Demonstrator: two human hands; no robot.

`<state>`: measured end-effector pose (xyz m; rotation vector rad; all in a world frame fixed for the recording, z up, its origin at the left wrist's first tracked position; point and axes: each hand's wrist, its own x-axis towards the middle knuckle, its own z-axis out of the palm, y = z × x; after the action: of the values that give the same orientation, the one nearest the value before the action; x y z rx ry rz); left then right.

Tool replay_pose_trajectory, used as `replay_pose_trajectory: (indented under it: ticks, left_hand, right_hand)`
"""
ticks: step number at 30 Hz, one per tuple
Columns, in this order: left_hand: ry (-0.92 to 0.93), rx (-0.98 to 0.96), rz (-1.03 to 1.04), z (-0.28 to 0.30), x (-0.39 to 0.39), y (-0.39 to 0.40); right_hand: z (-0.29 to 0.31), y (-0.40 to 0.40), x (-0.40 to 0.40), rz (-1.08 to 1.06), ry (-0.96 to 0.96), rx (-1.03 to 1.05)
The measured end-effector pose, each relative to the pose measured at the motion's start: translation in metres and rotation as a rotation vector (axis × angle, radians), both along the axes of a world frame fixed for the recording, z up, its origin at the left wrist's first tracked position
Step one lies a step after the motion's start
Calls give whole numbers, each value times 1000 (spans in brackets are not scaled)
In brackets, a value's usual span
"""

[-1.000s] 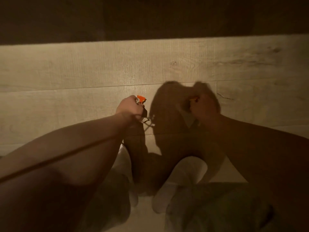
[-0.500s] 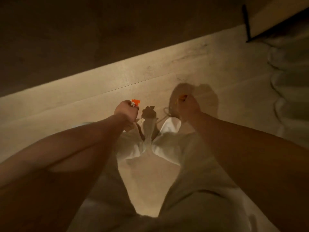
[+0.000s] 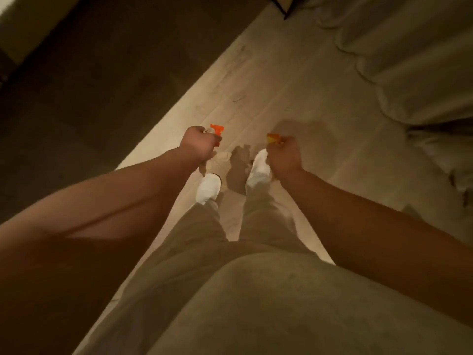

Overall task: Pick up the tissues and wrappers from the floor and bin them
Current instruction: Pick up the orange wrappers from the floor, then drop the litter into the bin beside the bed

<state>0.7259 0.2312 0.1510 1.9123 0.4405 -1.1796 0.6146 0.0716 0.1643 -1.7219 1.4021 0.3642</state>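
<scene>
My left hand point(image 3: 197, 146) is a closed fist around an orange wrapper point(image 3: 217, 129) whose end pokes out the top, with a pale crumpled tissue point(image 3: 222, 160) hanging below it. A yellow-orange wrapper point(image 3: 273, 138) sticks out of my right hand point(image 3: 284, 157), which is also closed around it. Both fists are held out in front of me above the pale wooden floor point(image 3: 294, 93). No bin is in view.
My white shoes point(image 3: 208, 188) and beige trousers fill the lower middle. A dark rug point(image 3: 89, 85) covers the floor on the left. Pale curtain folds point(image 3: 409, 60) hang at the right, and a dark furniture edge point(image 3: 284, 11) sits at the top.
I have risen from crouching at the floor to standing, and my view has swung right. Both fists stay closed on their wrappers and have drawn apart.
</scene>
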Motion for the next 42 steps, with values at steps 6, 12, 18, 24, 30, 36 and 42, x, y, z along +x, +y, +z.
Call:
replay_pose_trajectory:
  ticks: [6, 12, 18, 24, 30, 36, 42]
  left_hand:
    - [-42, 13, -277, 15, -41, 1]
    - [-18, 4, -600, 20, -121, -23]
    - [-61, 22, -944, 27, -230, -37]
    - [-153, 41, -1248, 32, -375, -13]
    - [-182, 9, -1542, 34, -528, 46]
    - [-292, -47, -1952, 54, -669, 101]
    - [-321, -80, -2358, 64, -782, 157]
  right_hand:
    - [23, 33, -79, -269, -37, 43]
    - [42, 52, -194, -561, -49, 29]
    - [73, 107, -323, -957, -133, 49]
    - [61, 194, -477, -1280, -143, 49]
    - [58, 309, -623, -1563, -137, 36]
    - [74, 416, -717, -1911, -191, 23]
    - [68, 512, -752, -2281, -296, -17]
